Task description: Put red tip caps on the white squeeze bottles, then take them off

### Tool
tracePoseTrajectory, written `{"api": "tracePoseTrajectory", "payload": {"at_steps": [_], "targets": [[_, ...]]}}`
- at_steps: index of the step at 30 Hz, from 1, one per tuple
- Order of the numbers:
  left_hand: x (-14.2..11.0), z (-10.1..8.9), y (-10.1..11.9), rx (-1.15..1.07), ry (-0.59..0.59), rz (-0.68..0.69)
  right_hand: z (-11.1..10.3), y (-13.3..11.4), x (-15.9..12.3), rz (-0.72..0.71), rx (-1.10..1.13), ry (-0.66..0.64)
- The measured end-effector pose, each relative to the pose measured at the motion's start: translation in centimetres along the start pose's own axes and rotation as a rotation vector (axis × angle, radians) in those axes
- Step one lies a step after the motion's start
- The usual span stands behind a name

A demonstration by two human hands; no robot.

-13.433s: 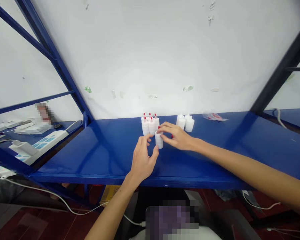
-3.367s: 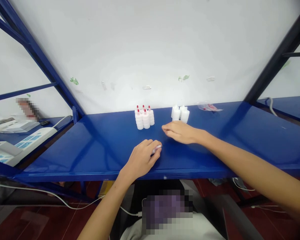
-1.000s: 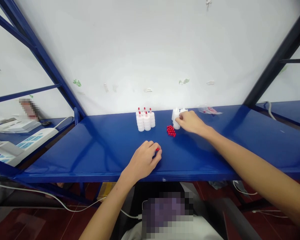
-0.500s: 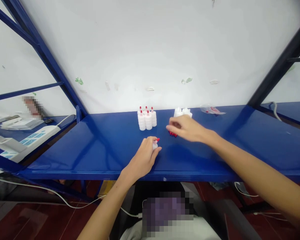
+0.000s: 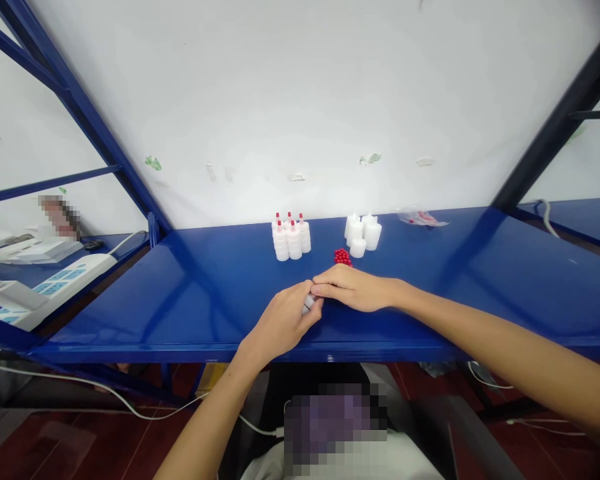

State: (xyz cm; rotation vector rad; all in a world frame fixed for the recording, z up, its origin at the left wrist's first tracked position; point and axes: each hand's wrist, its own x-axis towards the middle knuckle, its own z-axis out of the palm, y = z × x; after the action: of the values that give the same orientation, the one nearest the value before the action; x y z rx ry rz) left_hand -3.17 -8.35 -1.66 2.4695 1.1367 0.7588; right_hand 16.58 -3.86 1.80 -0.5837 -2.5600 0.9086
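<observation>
Left hand [image 5: 286,318] gripped white bottle [image 5: 308,305] near middle of tabletop's [image 5: 205,293] front edge, thumb and fingers narrowed around it. Right hand [image 5: 316,288] met left, fingertips drawn close together at bottle's end; could not tell what they pinched. Red caps [image 5: 343,257] lay piled just beyond right hand. Red-tipped bottles [image 5: 294,243] and all-white bottles [image 5: 373,236] stood toward back edge, latter nearer right corner.

on table [image 5: 195,293]: bottles [image 5: 293,244] | right of them: more bottles [image 5: 373,237] | before those, leftward: caps [image 5: 342,257] | farther right: bag [image 5: 423,217] | left of table: power strip [image 5: 66,287]
</observation>
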Motion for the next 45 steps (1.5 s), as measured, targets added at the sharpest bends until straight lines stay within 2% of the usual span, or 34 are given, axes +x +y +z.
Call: {"api": "tracePoseTrajectory", "payload": {"at_steps": [3,6,8,11,16,24,33,38,43,45], "targets": [[0.0,0.0,0.0,0.014,0.002,0.035,-0.1,-0.2,0.0,0.040,0.136,-0.046],[0.0,-0.2,0.2,0.016,-0.014,0.055,-0.8,0.1,-0.3,0.121,0.218,0.003],[-0.1,-0.2,0.5,0.015,-0.030,0.054,-1.5,0.5,-0.6,0.134,0.098,0.081],[0.0,-0.3,0.7,0.041,-0.038,0.050,-2.7,0.9,-1.0,0.101,-0.243,0.159],[0.1,-0.3,0.7,0.075,-0.047,0.054,-3.7,1.3,-1.5,0.196,-0.508,0.128],[0.1,-0.3,0.9,0.089,-0.051,0.055,-3.8,2.6,-1.5,0.257,-0.638,0.037],[0.1,-0.2,0.7,0.074,-0.037,0.052,-3.8,3.1,-1.5,0.315,-0.671,0.027],[0.0,-0.2,0.8,0.031,-0.018,0.008,-3.6,2.1,-1.4,0.246,-0.597,0.114],[-0.1,-0.4,1.0,-0.094,0.009,-0.079,-1.7,0.2,-0.6,0.124,-0.154,0.050],[-0.1,-0.4,1.0,-0.147,0.013,-0.084,-0.7,-0.2,-0.3,0.069,-0.049,0.060]]}}
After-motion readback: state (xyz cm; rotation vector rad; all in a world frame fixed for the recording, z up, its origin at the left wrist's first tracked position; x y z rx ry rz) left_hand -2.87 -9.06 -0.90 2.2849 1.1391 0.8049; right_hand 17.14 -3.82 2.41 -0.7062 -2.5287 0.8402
